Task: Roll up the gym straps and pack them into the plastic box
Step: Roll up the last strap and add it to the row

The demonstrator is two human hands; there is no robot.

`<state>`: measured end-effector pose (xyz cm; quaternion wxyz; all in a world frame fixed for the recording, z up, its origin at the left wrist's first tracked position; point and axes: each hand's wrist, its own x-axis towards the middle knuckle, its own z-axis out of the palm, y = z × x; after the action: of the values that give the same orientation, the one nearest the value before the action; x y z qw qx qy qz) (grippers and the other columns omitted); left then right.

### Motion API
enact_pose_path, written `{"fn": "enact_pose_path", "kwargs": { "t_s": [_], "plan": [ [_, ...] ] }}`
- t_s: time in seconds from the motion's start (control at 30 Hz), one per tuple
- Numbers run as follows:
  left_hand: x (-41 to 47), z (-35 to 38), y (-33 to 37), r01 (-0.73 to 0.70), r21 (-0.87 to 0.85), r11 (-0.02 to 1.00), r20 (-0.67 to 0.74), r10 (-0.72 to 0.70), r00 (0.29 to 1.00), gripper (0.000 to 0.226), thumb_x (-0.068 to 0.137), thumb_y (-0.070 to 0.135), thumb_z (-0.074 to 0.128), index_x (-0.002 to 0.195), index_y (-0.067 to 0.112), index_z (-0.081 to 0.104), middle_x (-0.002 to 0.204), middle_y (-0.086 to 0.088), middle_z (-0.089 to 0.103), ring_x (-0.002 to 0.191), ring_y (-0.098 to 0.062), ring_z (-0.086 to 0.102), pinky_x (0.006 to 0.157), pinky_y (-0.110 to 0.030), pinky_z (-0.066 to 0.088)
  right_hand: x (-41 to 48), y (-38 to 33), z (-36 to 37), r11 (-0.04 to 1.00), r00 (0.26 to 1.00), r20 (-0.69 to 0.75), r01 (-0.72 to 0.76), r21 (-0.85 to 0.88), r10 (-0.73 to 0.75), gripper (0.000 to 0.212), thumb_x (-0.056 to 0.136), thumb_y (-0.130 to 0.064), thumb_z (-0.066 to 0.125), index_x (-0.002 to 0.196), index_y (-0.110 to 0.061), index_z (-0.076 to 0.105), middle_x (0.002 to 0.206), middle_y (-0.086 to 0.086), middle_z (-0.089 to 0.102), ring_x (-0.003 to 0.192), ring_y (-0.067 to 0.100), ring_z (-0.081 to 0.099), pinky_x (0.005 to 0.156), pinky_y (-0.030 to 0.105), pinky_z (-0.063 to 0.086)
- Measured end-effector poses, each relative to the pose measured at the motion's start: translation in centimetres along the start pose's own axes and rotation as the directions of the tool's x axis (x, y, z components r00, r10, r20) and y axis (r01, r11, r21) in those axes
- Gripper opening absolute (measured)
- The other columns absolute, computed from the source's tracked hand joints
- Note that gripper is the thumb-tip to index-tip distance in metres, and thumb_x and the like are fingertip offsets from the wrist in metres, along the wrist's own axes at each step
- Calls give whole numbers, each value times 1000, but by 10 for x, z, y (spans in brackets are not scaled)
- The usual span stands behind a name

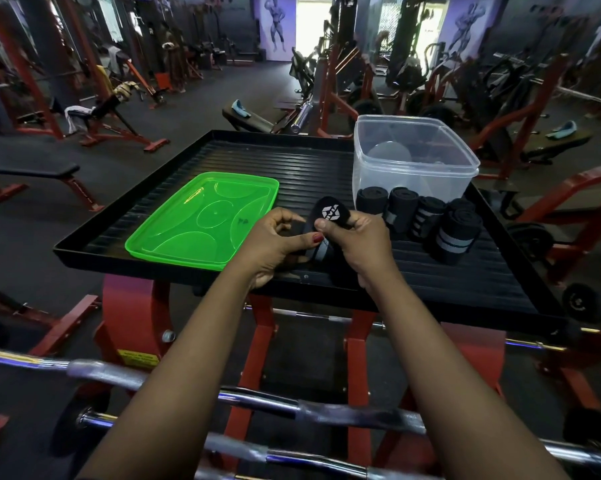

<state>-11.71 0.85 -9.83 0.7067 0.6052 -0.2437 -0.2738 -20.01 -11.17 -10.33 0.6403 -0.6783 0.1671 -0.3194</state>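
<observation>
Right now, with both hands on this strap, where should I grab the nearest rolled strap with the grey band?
Probably grip the nearest rolled strap across its grey-banded middle, coming from its free right and front side. Other rolls crowd its left and back, and squeezing the round wall should keep the coil from unwinding.

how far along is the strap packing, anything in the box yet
Done: a row of rolled straps stands on the black tray in front of the clear plastic box. In hand: the left hand and right hand grip one more logo strap, partly rolled. Left: none looks packed yet; the box seems empty, its green lid lying off to the side.
</observation>
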Motion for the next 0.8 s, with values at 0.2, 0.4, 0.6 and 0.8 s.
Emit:
{"fn": "enact_pose_path", "kwargs": {
  "t_s": [0.2,0.4,0.6,0.8],
  "plan": [
    [-1,-1,-2,-40,-17,999,20,40,999,38,70,-15,71,90,11,52,90,0,62,68,-10,66,57,-27,59,0,0,-2,983,989,26,-145,110,143,11,75,-2,79,80,-8,72,76,6,73,72,18,65,70,30,55],
    [-2,-3,-1,-83,-13,996,40,84,996,43,67,-18,71,95,9,55,94,-4,63,71,-15,66,60,-27,59,-1,-2,-1,965,984,29,-181,188,178,11,77,0,77,85,-5,71,76,5,73,68,15,67,71,30,57],
    [-2,-4,-2,-142,29,989,44,140,989,49,61,-20,74,94,12,56,96,-5,64,71,-15,67,63,-29,58,-3,-7,1,930,968,76,-252,268,240,9,81,-2,72,88,-7,70,76,6,73,69,17,67,69,30,57],
    [1,-9,-4,-207,-40,977,66,209,976,57,58,-26,70,95,15,55,104,-2,61,80,-14,65,67,-27,58,-4,-9,0,936,940,158,-324,142,301,16,83,-21,75,95,-14,66,87,6,70,71,15,63,56,24,49]
  ]
}}
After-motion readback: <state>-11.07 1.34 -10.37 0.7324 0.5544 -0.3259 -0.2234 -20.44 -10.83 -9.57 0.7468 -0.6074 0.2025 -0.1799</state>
